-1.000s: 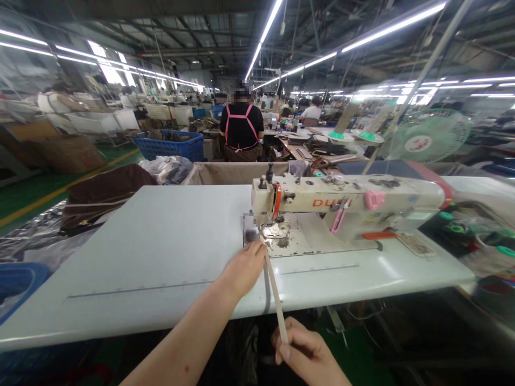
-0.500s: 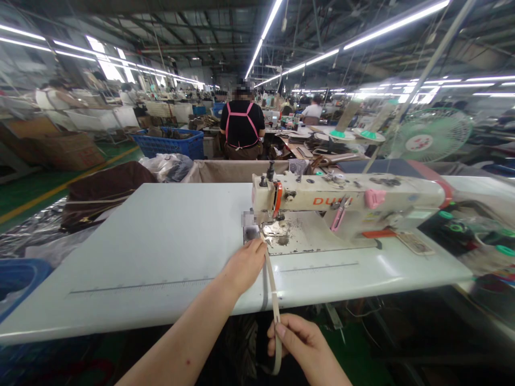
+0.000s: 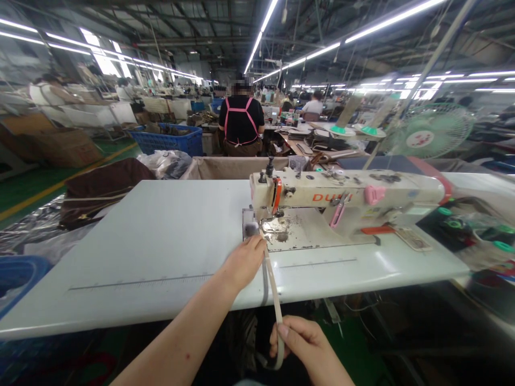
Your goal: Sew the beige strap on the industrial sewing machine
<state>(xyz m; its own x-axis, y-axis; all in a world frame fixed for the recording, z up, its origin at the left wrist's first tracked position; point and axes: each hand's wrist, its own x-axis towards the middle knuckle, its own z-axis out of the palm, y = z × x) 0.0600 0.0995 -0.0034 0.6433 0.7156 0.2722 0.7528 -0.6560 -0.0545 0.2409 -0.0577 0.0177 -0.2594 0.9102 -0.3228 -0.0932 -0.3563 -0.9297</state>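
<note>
A narrow beige strap (image 3: pixel 275 289) runs from the needle area of the sewing machine (image 3: pixel 322 190) over the table's front edge and curls below it. My left hand (image 3: pixel 250 259) lies on the table just in front of the machine's plate, its closed fingertips on the strap's far end. Below the front edge, my right hand (image 3: pixel 300 338) pinches the strap between thumb and fingers, with a loop hanging under it. The strap's tip by the presser foot is too small to make out clearly.
The white table (image 3: pixel 173 225) has a printed ruler line. Pink thread snips (image 3: pixel 338 214) hang on the machine. A fan (image 3: pixel 426 136) and thread cones (image 3: pixel 340 128) stand right. A blue basket (image 3: pixel 20 276) is at left; a co-worker (image 3: pixel 241 120) sits ahead, back turned.
The view has shifted slightly. My right hand still pinches the strap, a little further right; my left hand keeps its place by the machine.
</note>
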